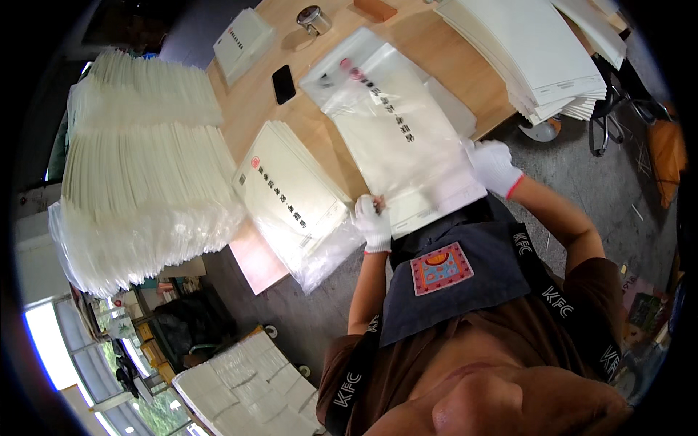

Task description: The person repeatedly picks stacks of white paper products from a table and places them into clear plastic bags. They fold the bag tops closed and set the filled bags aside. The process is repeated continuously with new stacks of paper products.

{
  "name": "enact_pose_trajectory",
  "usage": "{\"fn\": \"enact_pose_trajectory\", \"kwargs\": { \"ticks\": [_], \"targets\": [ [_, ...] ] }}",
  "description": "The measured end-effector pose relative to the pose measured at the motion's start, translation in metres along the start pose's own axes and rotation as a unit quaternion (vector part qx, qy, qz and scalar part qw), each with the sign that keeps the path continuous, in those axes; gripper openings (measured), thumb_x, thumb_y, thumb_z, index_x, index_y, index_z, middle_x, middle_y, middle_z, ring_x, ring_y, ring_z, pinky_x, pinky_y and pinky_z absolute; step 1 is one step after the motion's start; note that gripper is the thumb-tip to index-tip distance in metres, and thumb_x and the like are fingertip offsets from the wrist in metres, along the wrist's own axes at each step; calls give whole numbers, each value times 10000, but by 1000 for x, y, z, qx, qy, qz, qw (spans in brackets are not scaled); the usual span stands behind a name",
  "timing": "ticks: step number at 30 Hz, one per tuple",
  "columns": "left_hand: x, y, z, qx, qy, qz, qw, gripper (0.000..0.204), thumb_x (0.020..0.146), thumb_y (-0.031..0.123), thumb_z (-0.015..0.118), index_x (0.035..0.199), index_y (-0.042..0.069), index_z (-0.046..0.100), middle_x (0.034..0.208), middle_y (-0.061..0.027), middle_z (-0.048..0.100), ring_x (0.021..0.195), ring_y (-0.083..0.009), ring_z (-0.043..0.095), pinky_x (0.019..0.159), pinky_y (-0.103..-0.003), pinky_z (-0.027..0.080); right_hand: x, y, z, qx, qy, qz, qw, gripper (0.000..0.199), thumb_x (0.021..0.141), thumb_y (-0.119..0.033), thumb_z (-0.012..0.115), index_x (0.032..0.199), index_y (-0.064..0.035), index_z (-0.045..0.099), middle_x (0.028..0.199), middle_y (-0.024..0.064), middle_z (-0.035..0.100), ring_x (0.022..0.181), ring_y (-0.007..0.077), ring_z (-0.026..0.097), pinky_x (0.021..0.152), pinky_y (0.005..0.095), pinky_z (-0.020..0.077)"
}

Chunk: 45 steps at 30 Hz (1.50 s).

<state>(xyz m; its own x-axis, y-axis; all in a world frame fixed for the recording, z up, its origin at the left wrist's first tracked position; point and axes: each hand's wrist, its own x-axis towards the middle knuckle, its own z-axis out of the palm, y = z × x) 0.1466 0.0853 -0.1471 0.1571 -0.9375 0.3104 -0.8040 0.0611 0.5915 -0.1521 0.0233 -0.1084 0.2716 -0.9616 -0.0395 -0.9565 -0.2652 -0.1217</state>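
A clear plastic bag (pixel 429 171) lies at the table's near edge, with a large white printed envelope (pixel 396 109) showing inside it. My left hand (pixel 372 225), in a white knit glove with bare fingertips, is closed on the bag's lower left corner. At its right edge my right hand (pixel 497 170), gloved in white with a red cuff band, is curled round the side; some of its fingers are hidden. Left of the bag, beside my left hand, sits a stack of similar printed envelopes (pixel 283 185) with loose clear plastic (pixel 320 261) under its near end.
Tall rows of plastic-wrapped envelopes (pixel 145 160) stand at the left. A black phone (pixel 283 84), a metal cup (pixel 313 20) and a small white stack (pixel 243 43) lie farther back. Large white sheets (pixel 527 51) overhang the table's right edge. A pallet of white bundles (pixel 247 385) is at lower left.
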Motion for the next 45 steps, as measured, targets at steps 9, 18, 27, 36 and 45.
{"fn": "enact_pose_trajectory", "kwargs": {
  "ticks": [9,18,27,36,45],
  "targets": [
    [-93,10,-36,-264,-63,-109,956,218,743,18,672,724,61,458,654,-67,510,565,-160,484,564,-282,434,-94,0,-10,16,-194,-40,980,230,839,-268,476,861,-59,569,642,119,620,574,266,635,434,397,465],
    [-108,-54,1,-419,-150,-353,823,316,877,126,552,1183,94,482,964,-95,592,872,-195,601,791,-322,493,-70,42,-8,14,-336,-29,941,302,898,-254,437,964,-40,640,894,190,661,855,366,644,758,498,498],
    [-27,16,-61,-270,28,-289,918,438,920,98,512,1313,-70,416,1344,-226,444,1265,-278,413,1048,-344,316,0,-33,74,777,-192,111,589,407,902,-268,591,1189,16,538,937,33,613,772,104,585,642,233,488],
    [-19,-92,-210,97,79,-390,912,398,937,269,452,1241,13,473,1060,-208,610,819,-317,617,702,-390,493,90,-234,31,597,-378,-10,707,401,858,-349,624,994,28,622,767,79,659,581,130,602,523,253,488],
    [23,-55,-150,333,107,-85,933,535,753,95,616,1271,72,484,1408,-198,362,1258,-387,350,1039,-483,289,27,-160,45,452,-408,-119,784,285,855,-297,580,882,-26,664,712,69,688,536,122,609,523,274,481]
  ]
}}
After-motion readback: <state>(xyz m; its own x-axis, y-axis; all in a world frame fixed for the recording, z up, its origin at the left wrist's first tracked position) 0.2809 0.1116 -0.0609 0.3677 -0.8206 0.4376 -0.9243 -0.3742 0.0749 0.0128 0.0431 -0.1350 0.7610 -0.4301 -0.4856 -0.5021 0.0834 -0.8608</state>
